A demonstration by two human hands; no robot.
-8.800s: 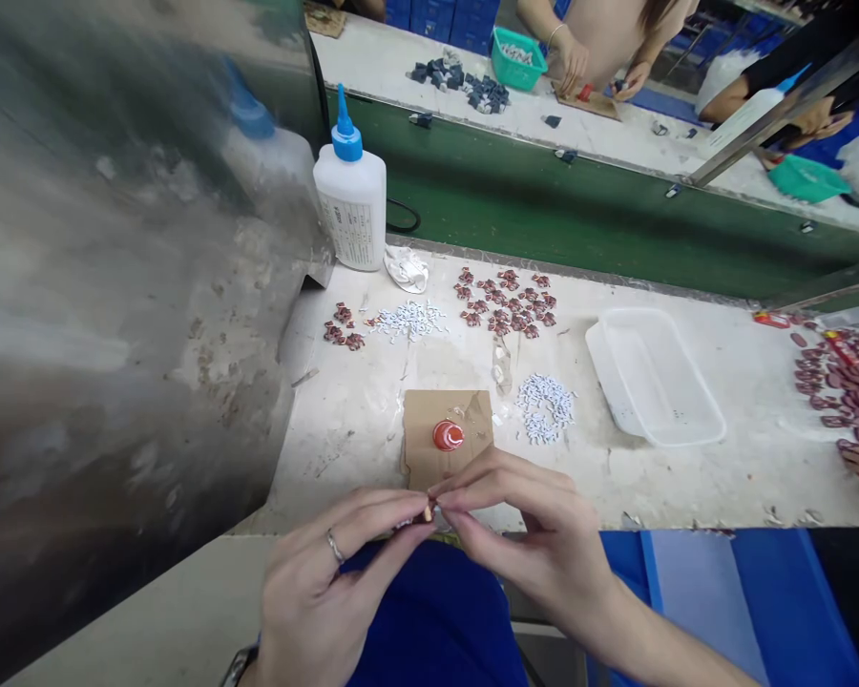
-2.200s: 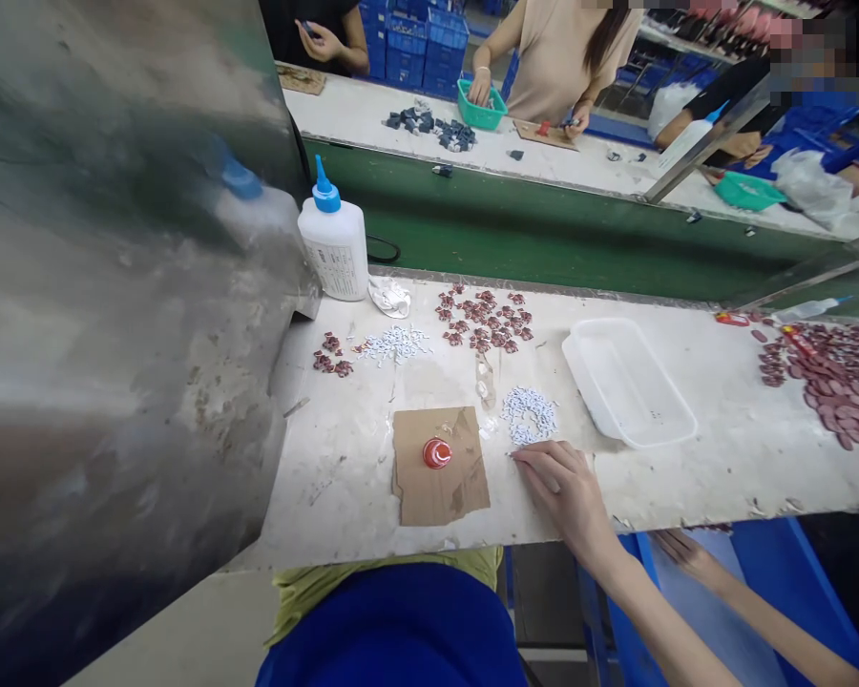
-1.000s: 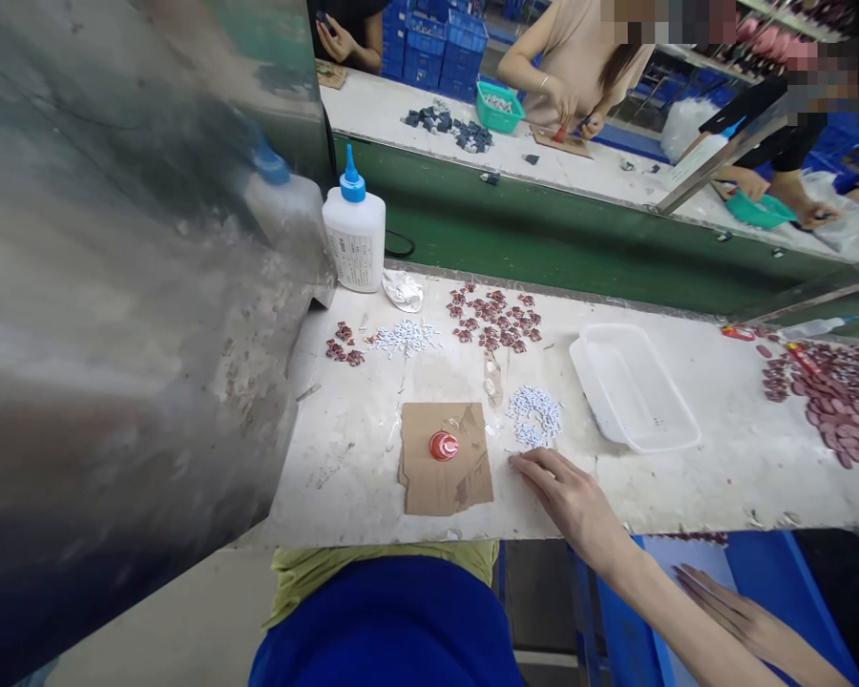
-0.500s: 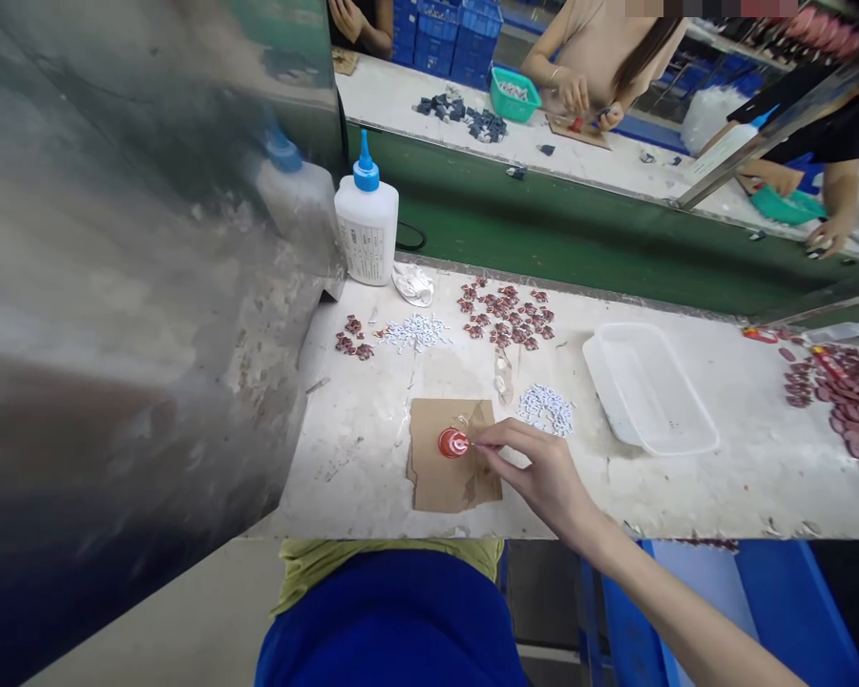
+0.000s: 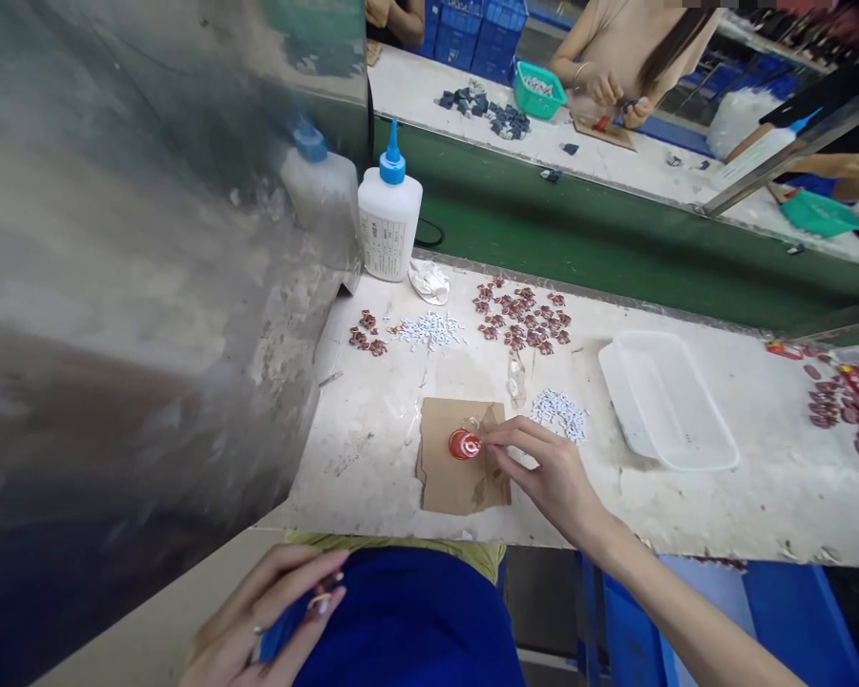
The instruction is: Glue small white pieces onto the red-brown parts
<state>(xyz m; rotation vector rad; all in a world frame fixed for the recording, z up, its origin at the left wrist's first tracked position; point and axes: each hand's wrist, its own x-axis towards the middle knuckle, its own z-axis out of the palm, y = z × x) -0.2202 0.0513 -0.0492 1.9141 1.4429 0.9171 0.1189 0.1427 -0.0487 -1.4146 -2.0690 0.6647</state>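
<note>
A metal panel (image 5: 178,315) and green partition (image 5: 515,219) hem the stained bench (image 5: 372,429) and squeeze bottle (image 5: 388,224); the left hand (image 5: 247,625) pinches a brown piece (image 5: 324,586), what the right hand (image 5: 555,479) holds unclear.

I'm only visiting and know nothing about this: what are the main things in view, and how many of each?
Small round cup: one, red and white, on the cardboard
Cardboard: one, brown, near the table's front edge
White bits: two heaps, whitish, behind and right of the cardboard
Brown pieces: two groups, reddish brown, table back
Bottle: one, white with blue top, back left
Tray: one, translucent white, right
Metal panel: one, grey, far left
Green baskets: two, green, bench opposite
Blue crates: several, blue, background
Left hand: one, lower left, holding a small brown piece
Right hand: one, fingertips at the cup
</note>
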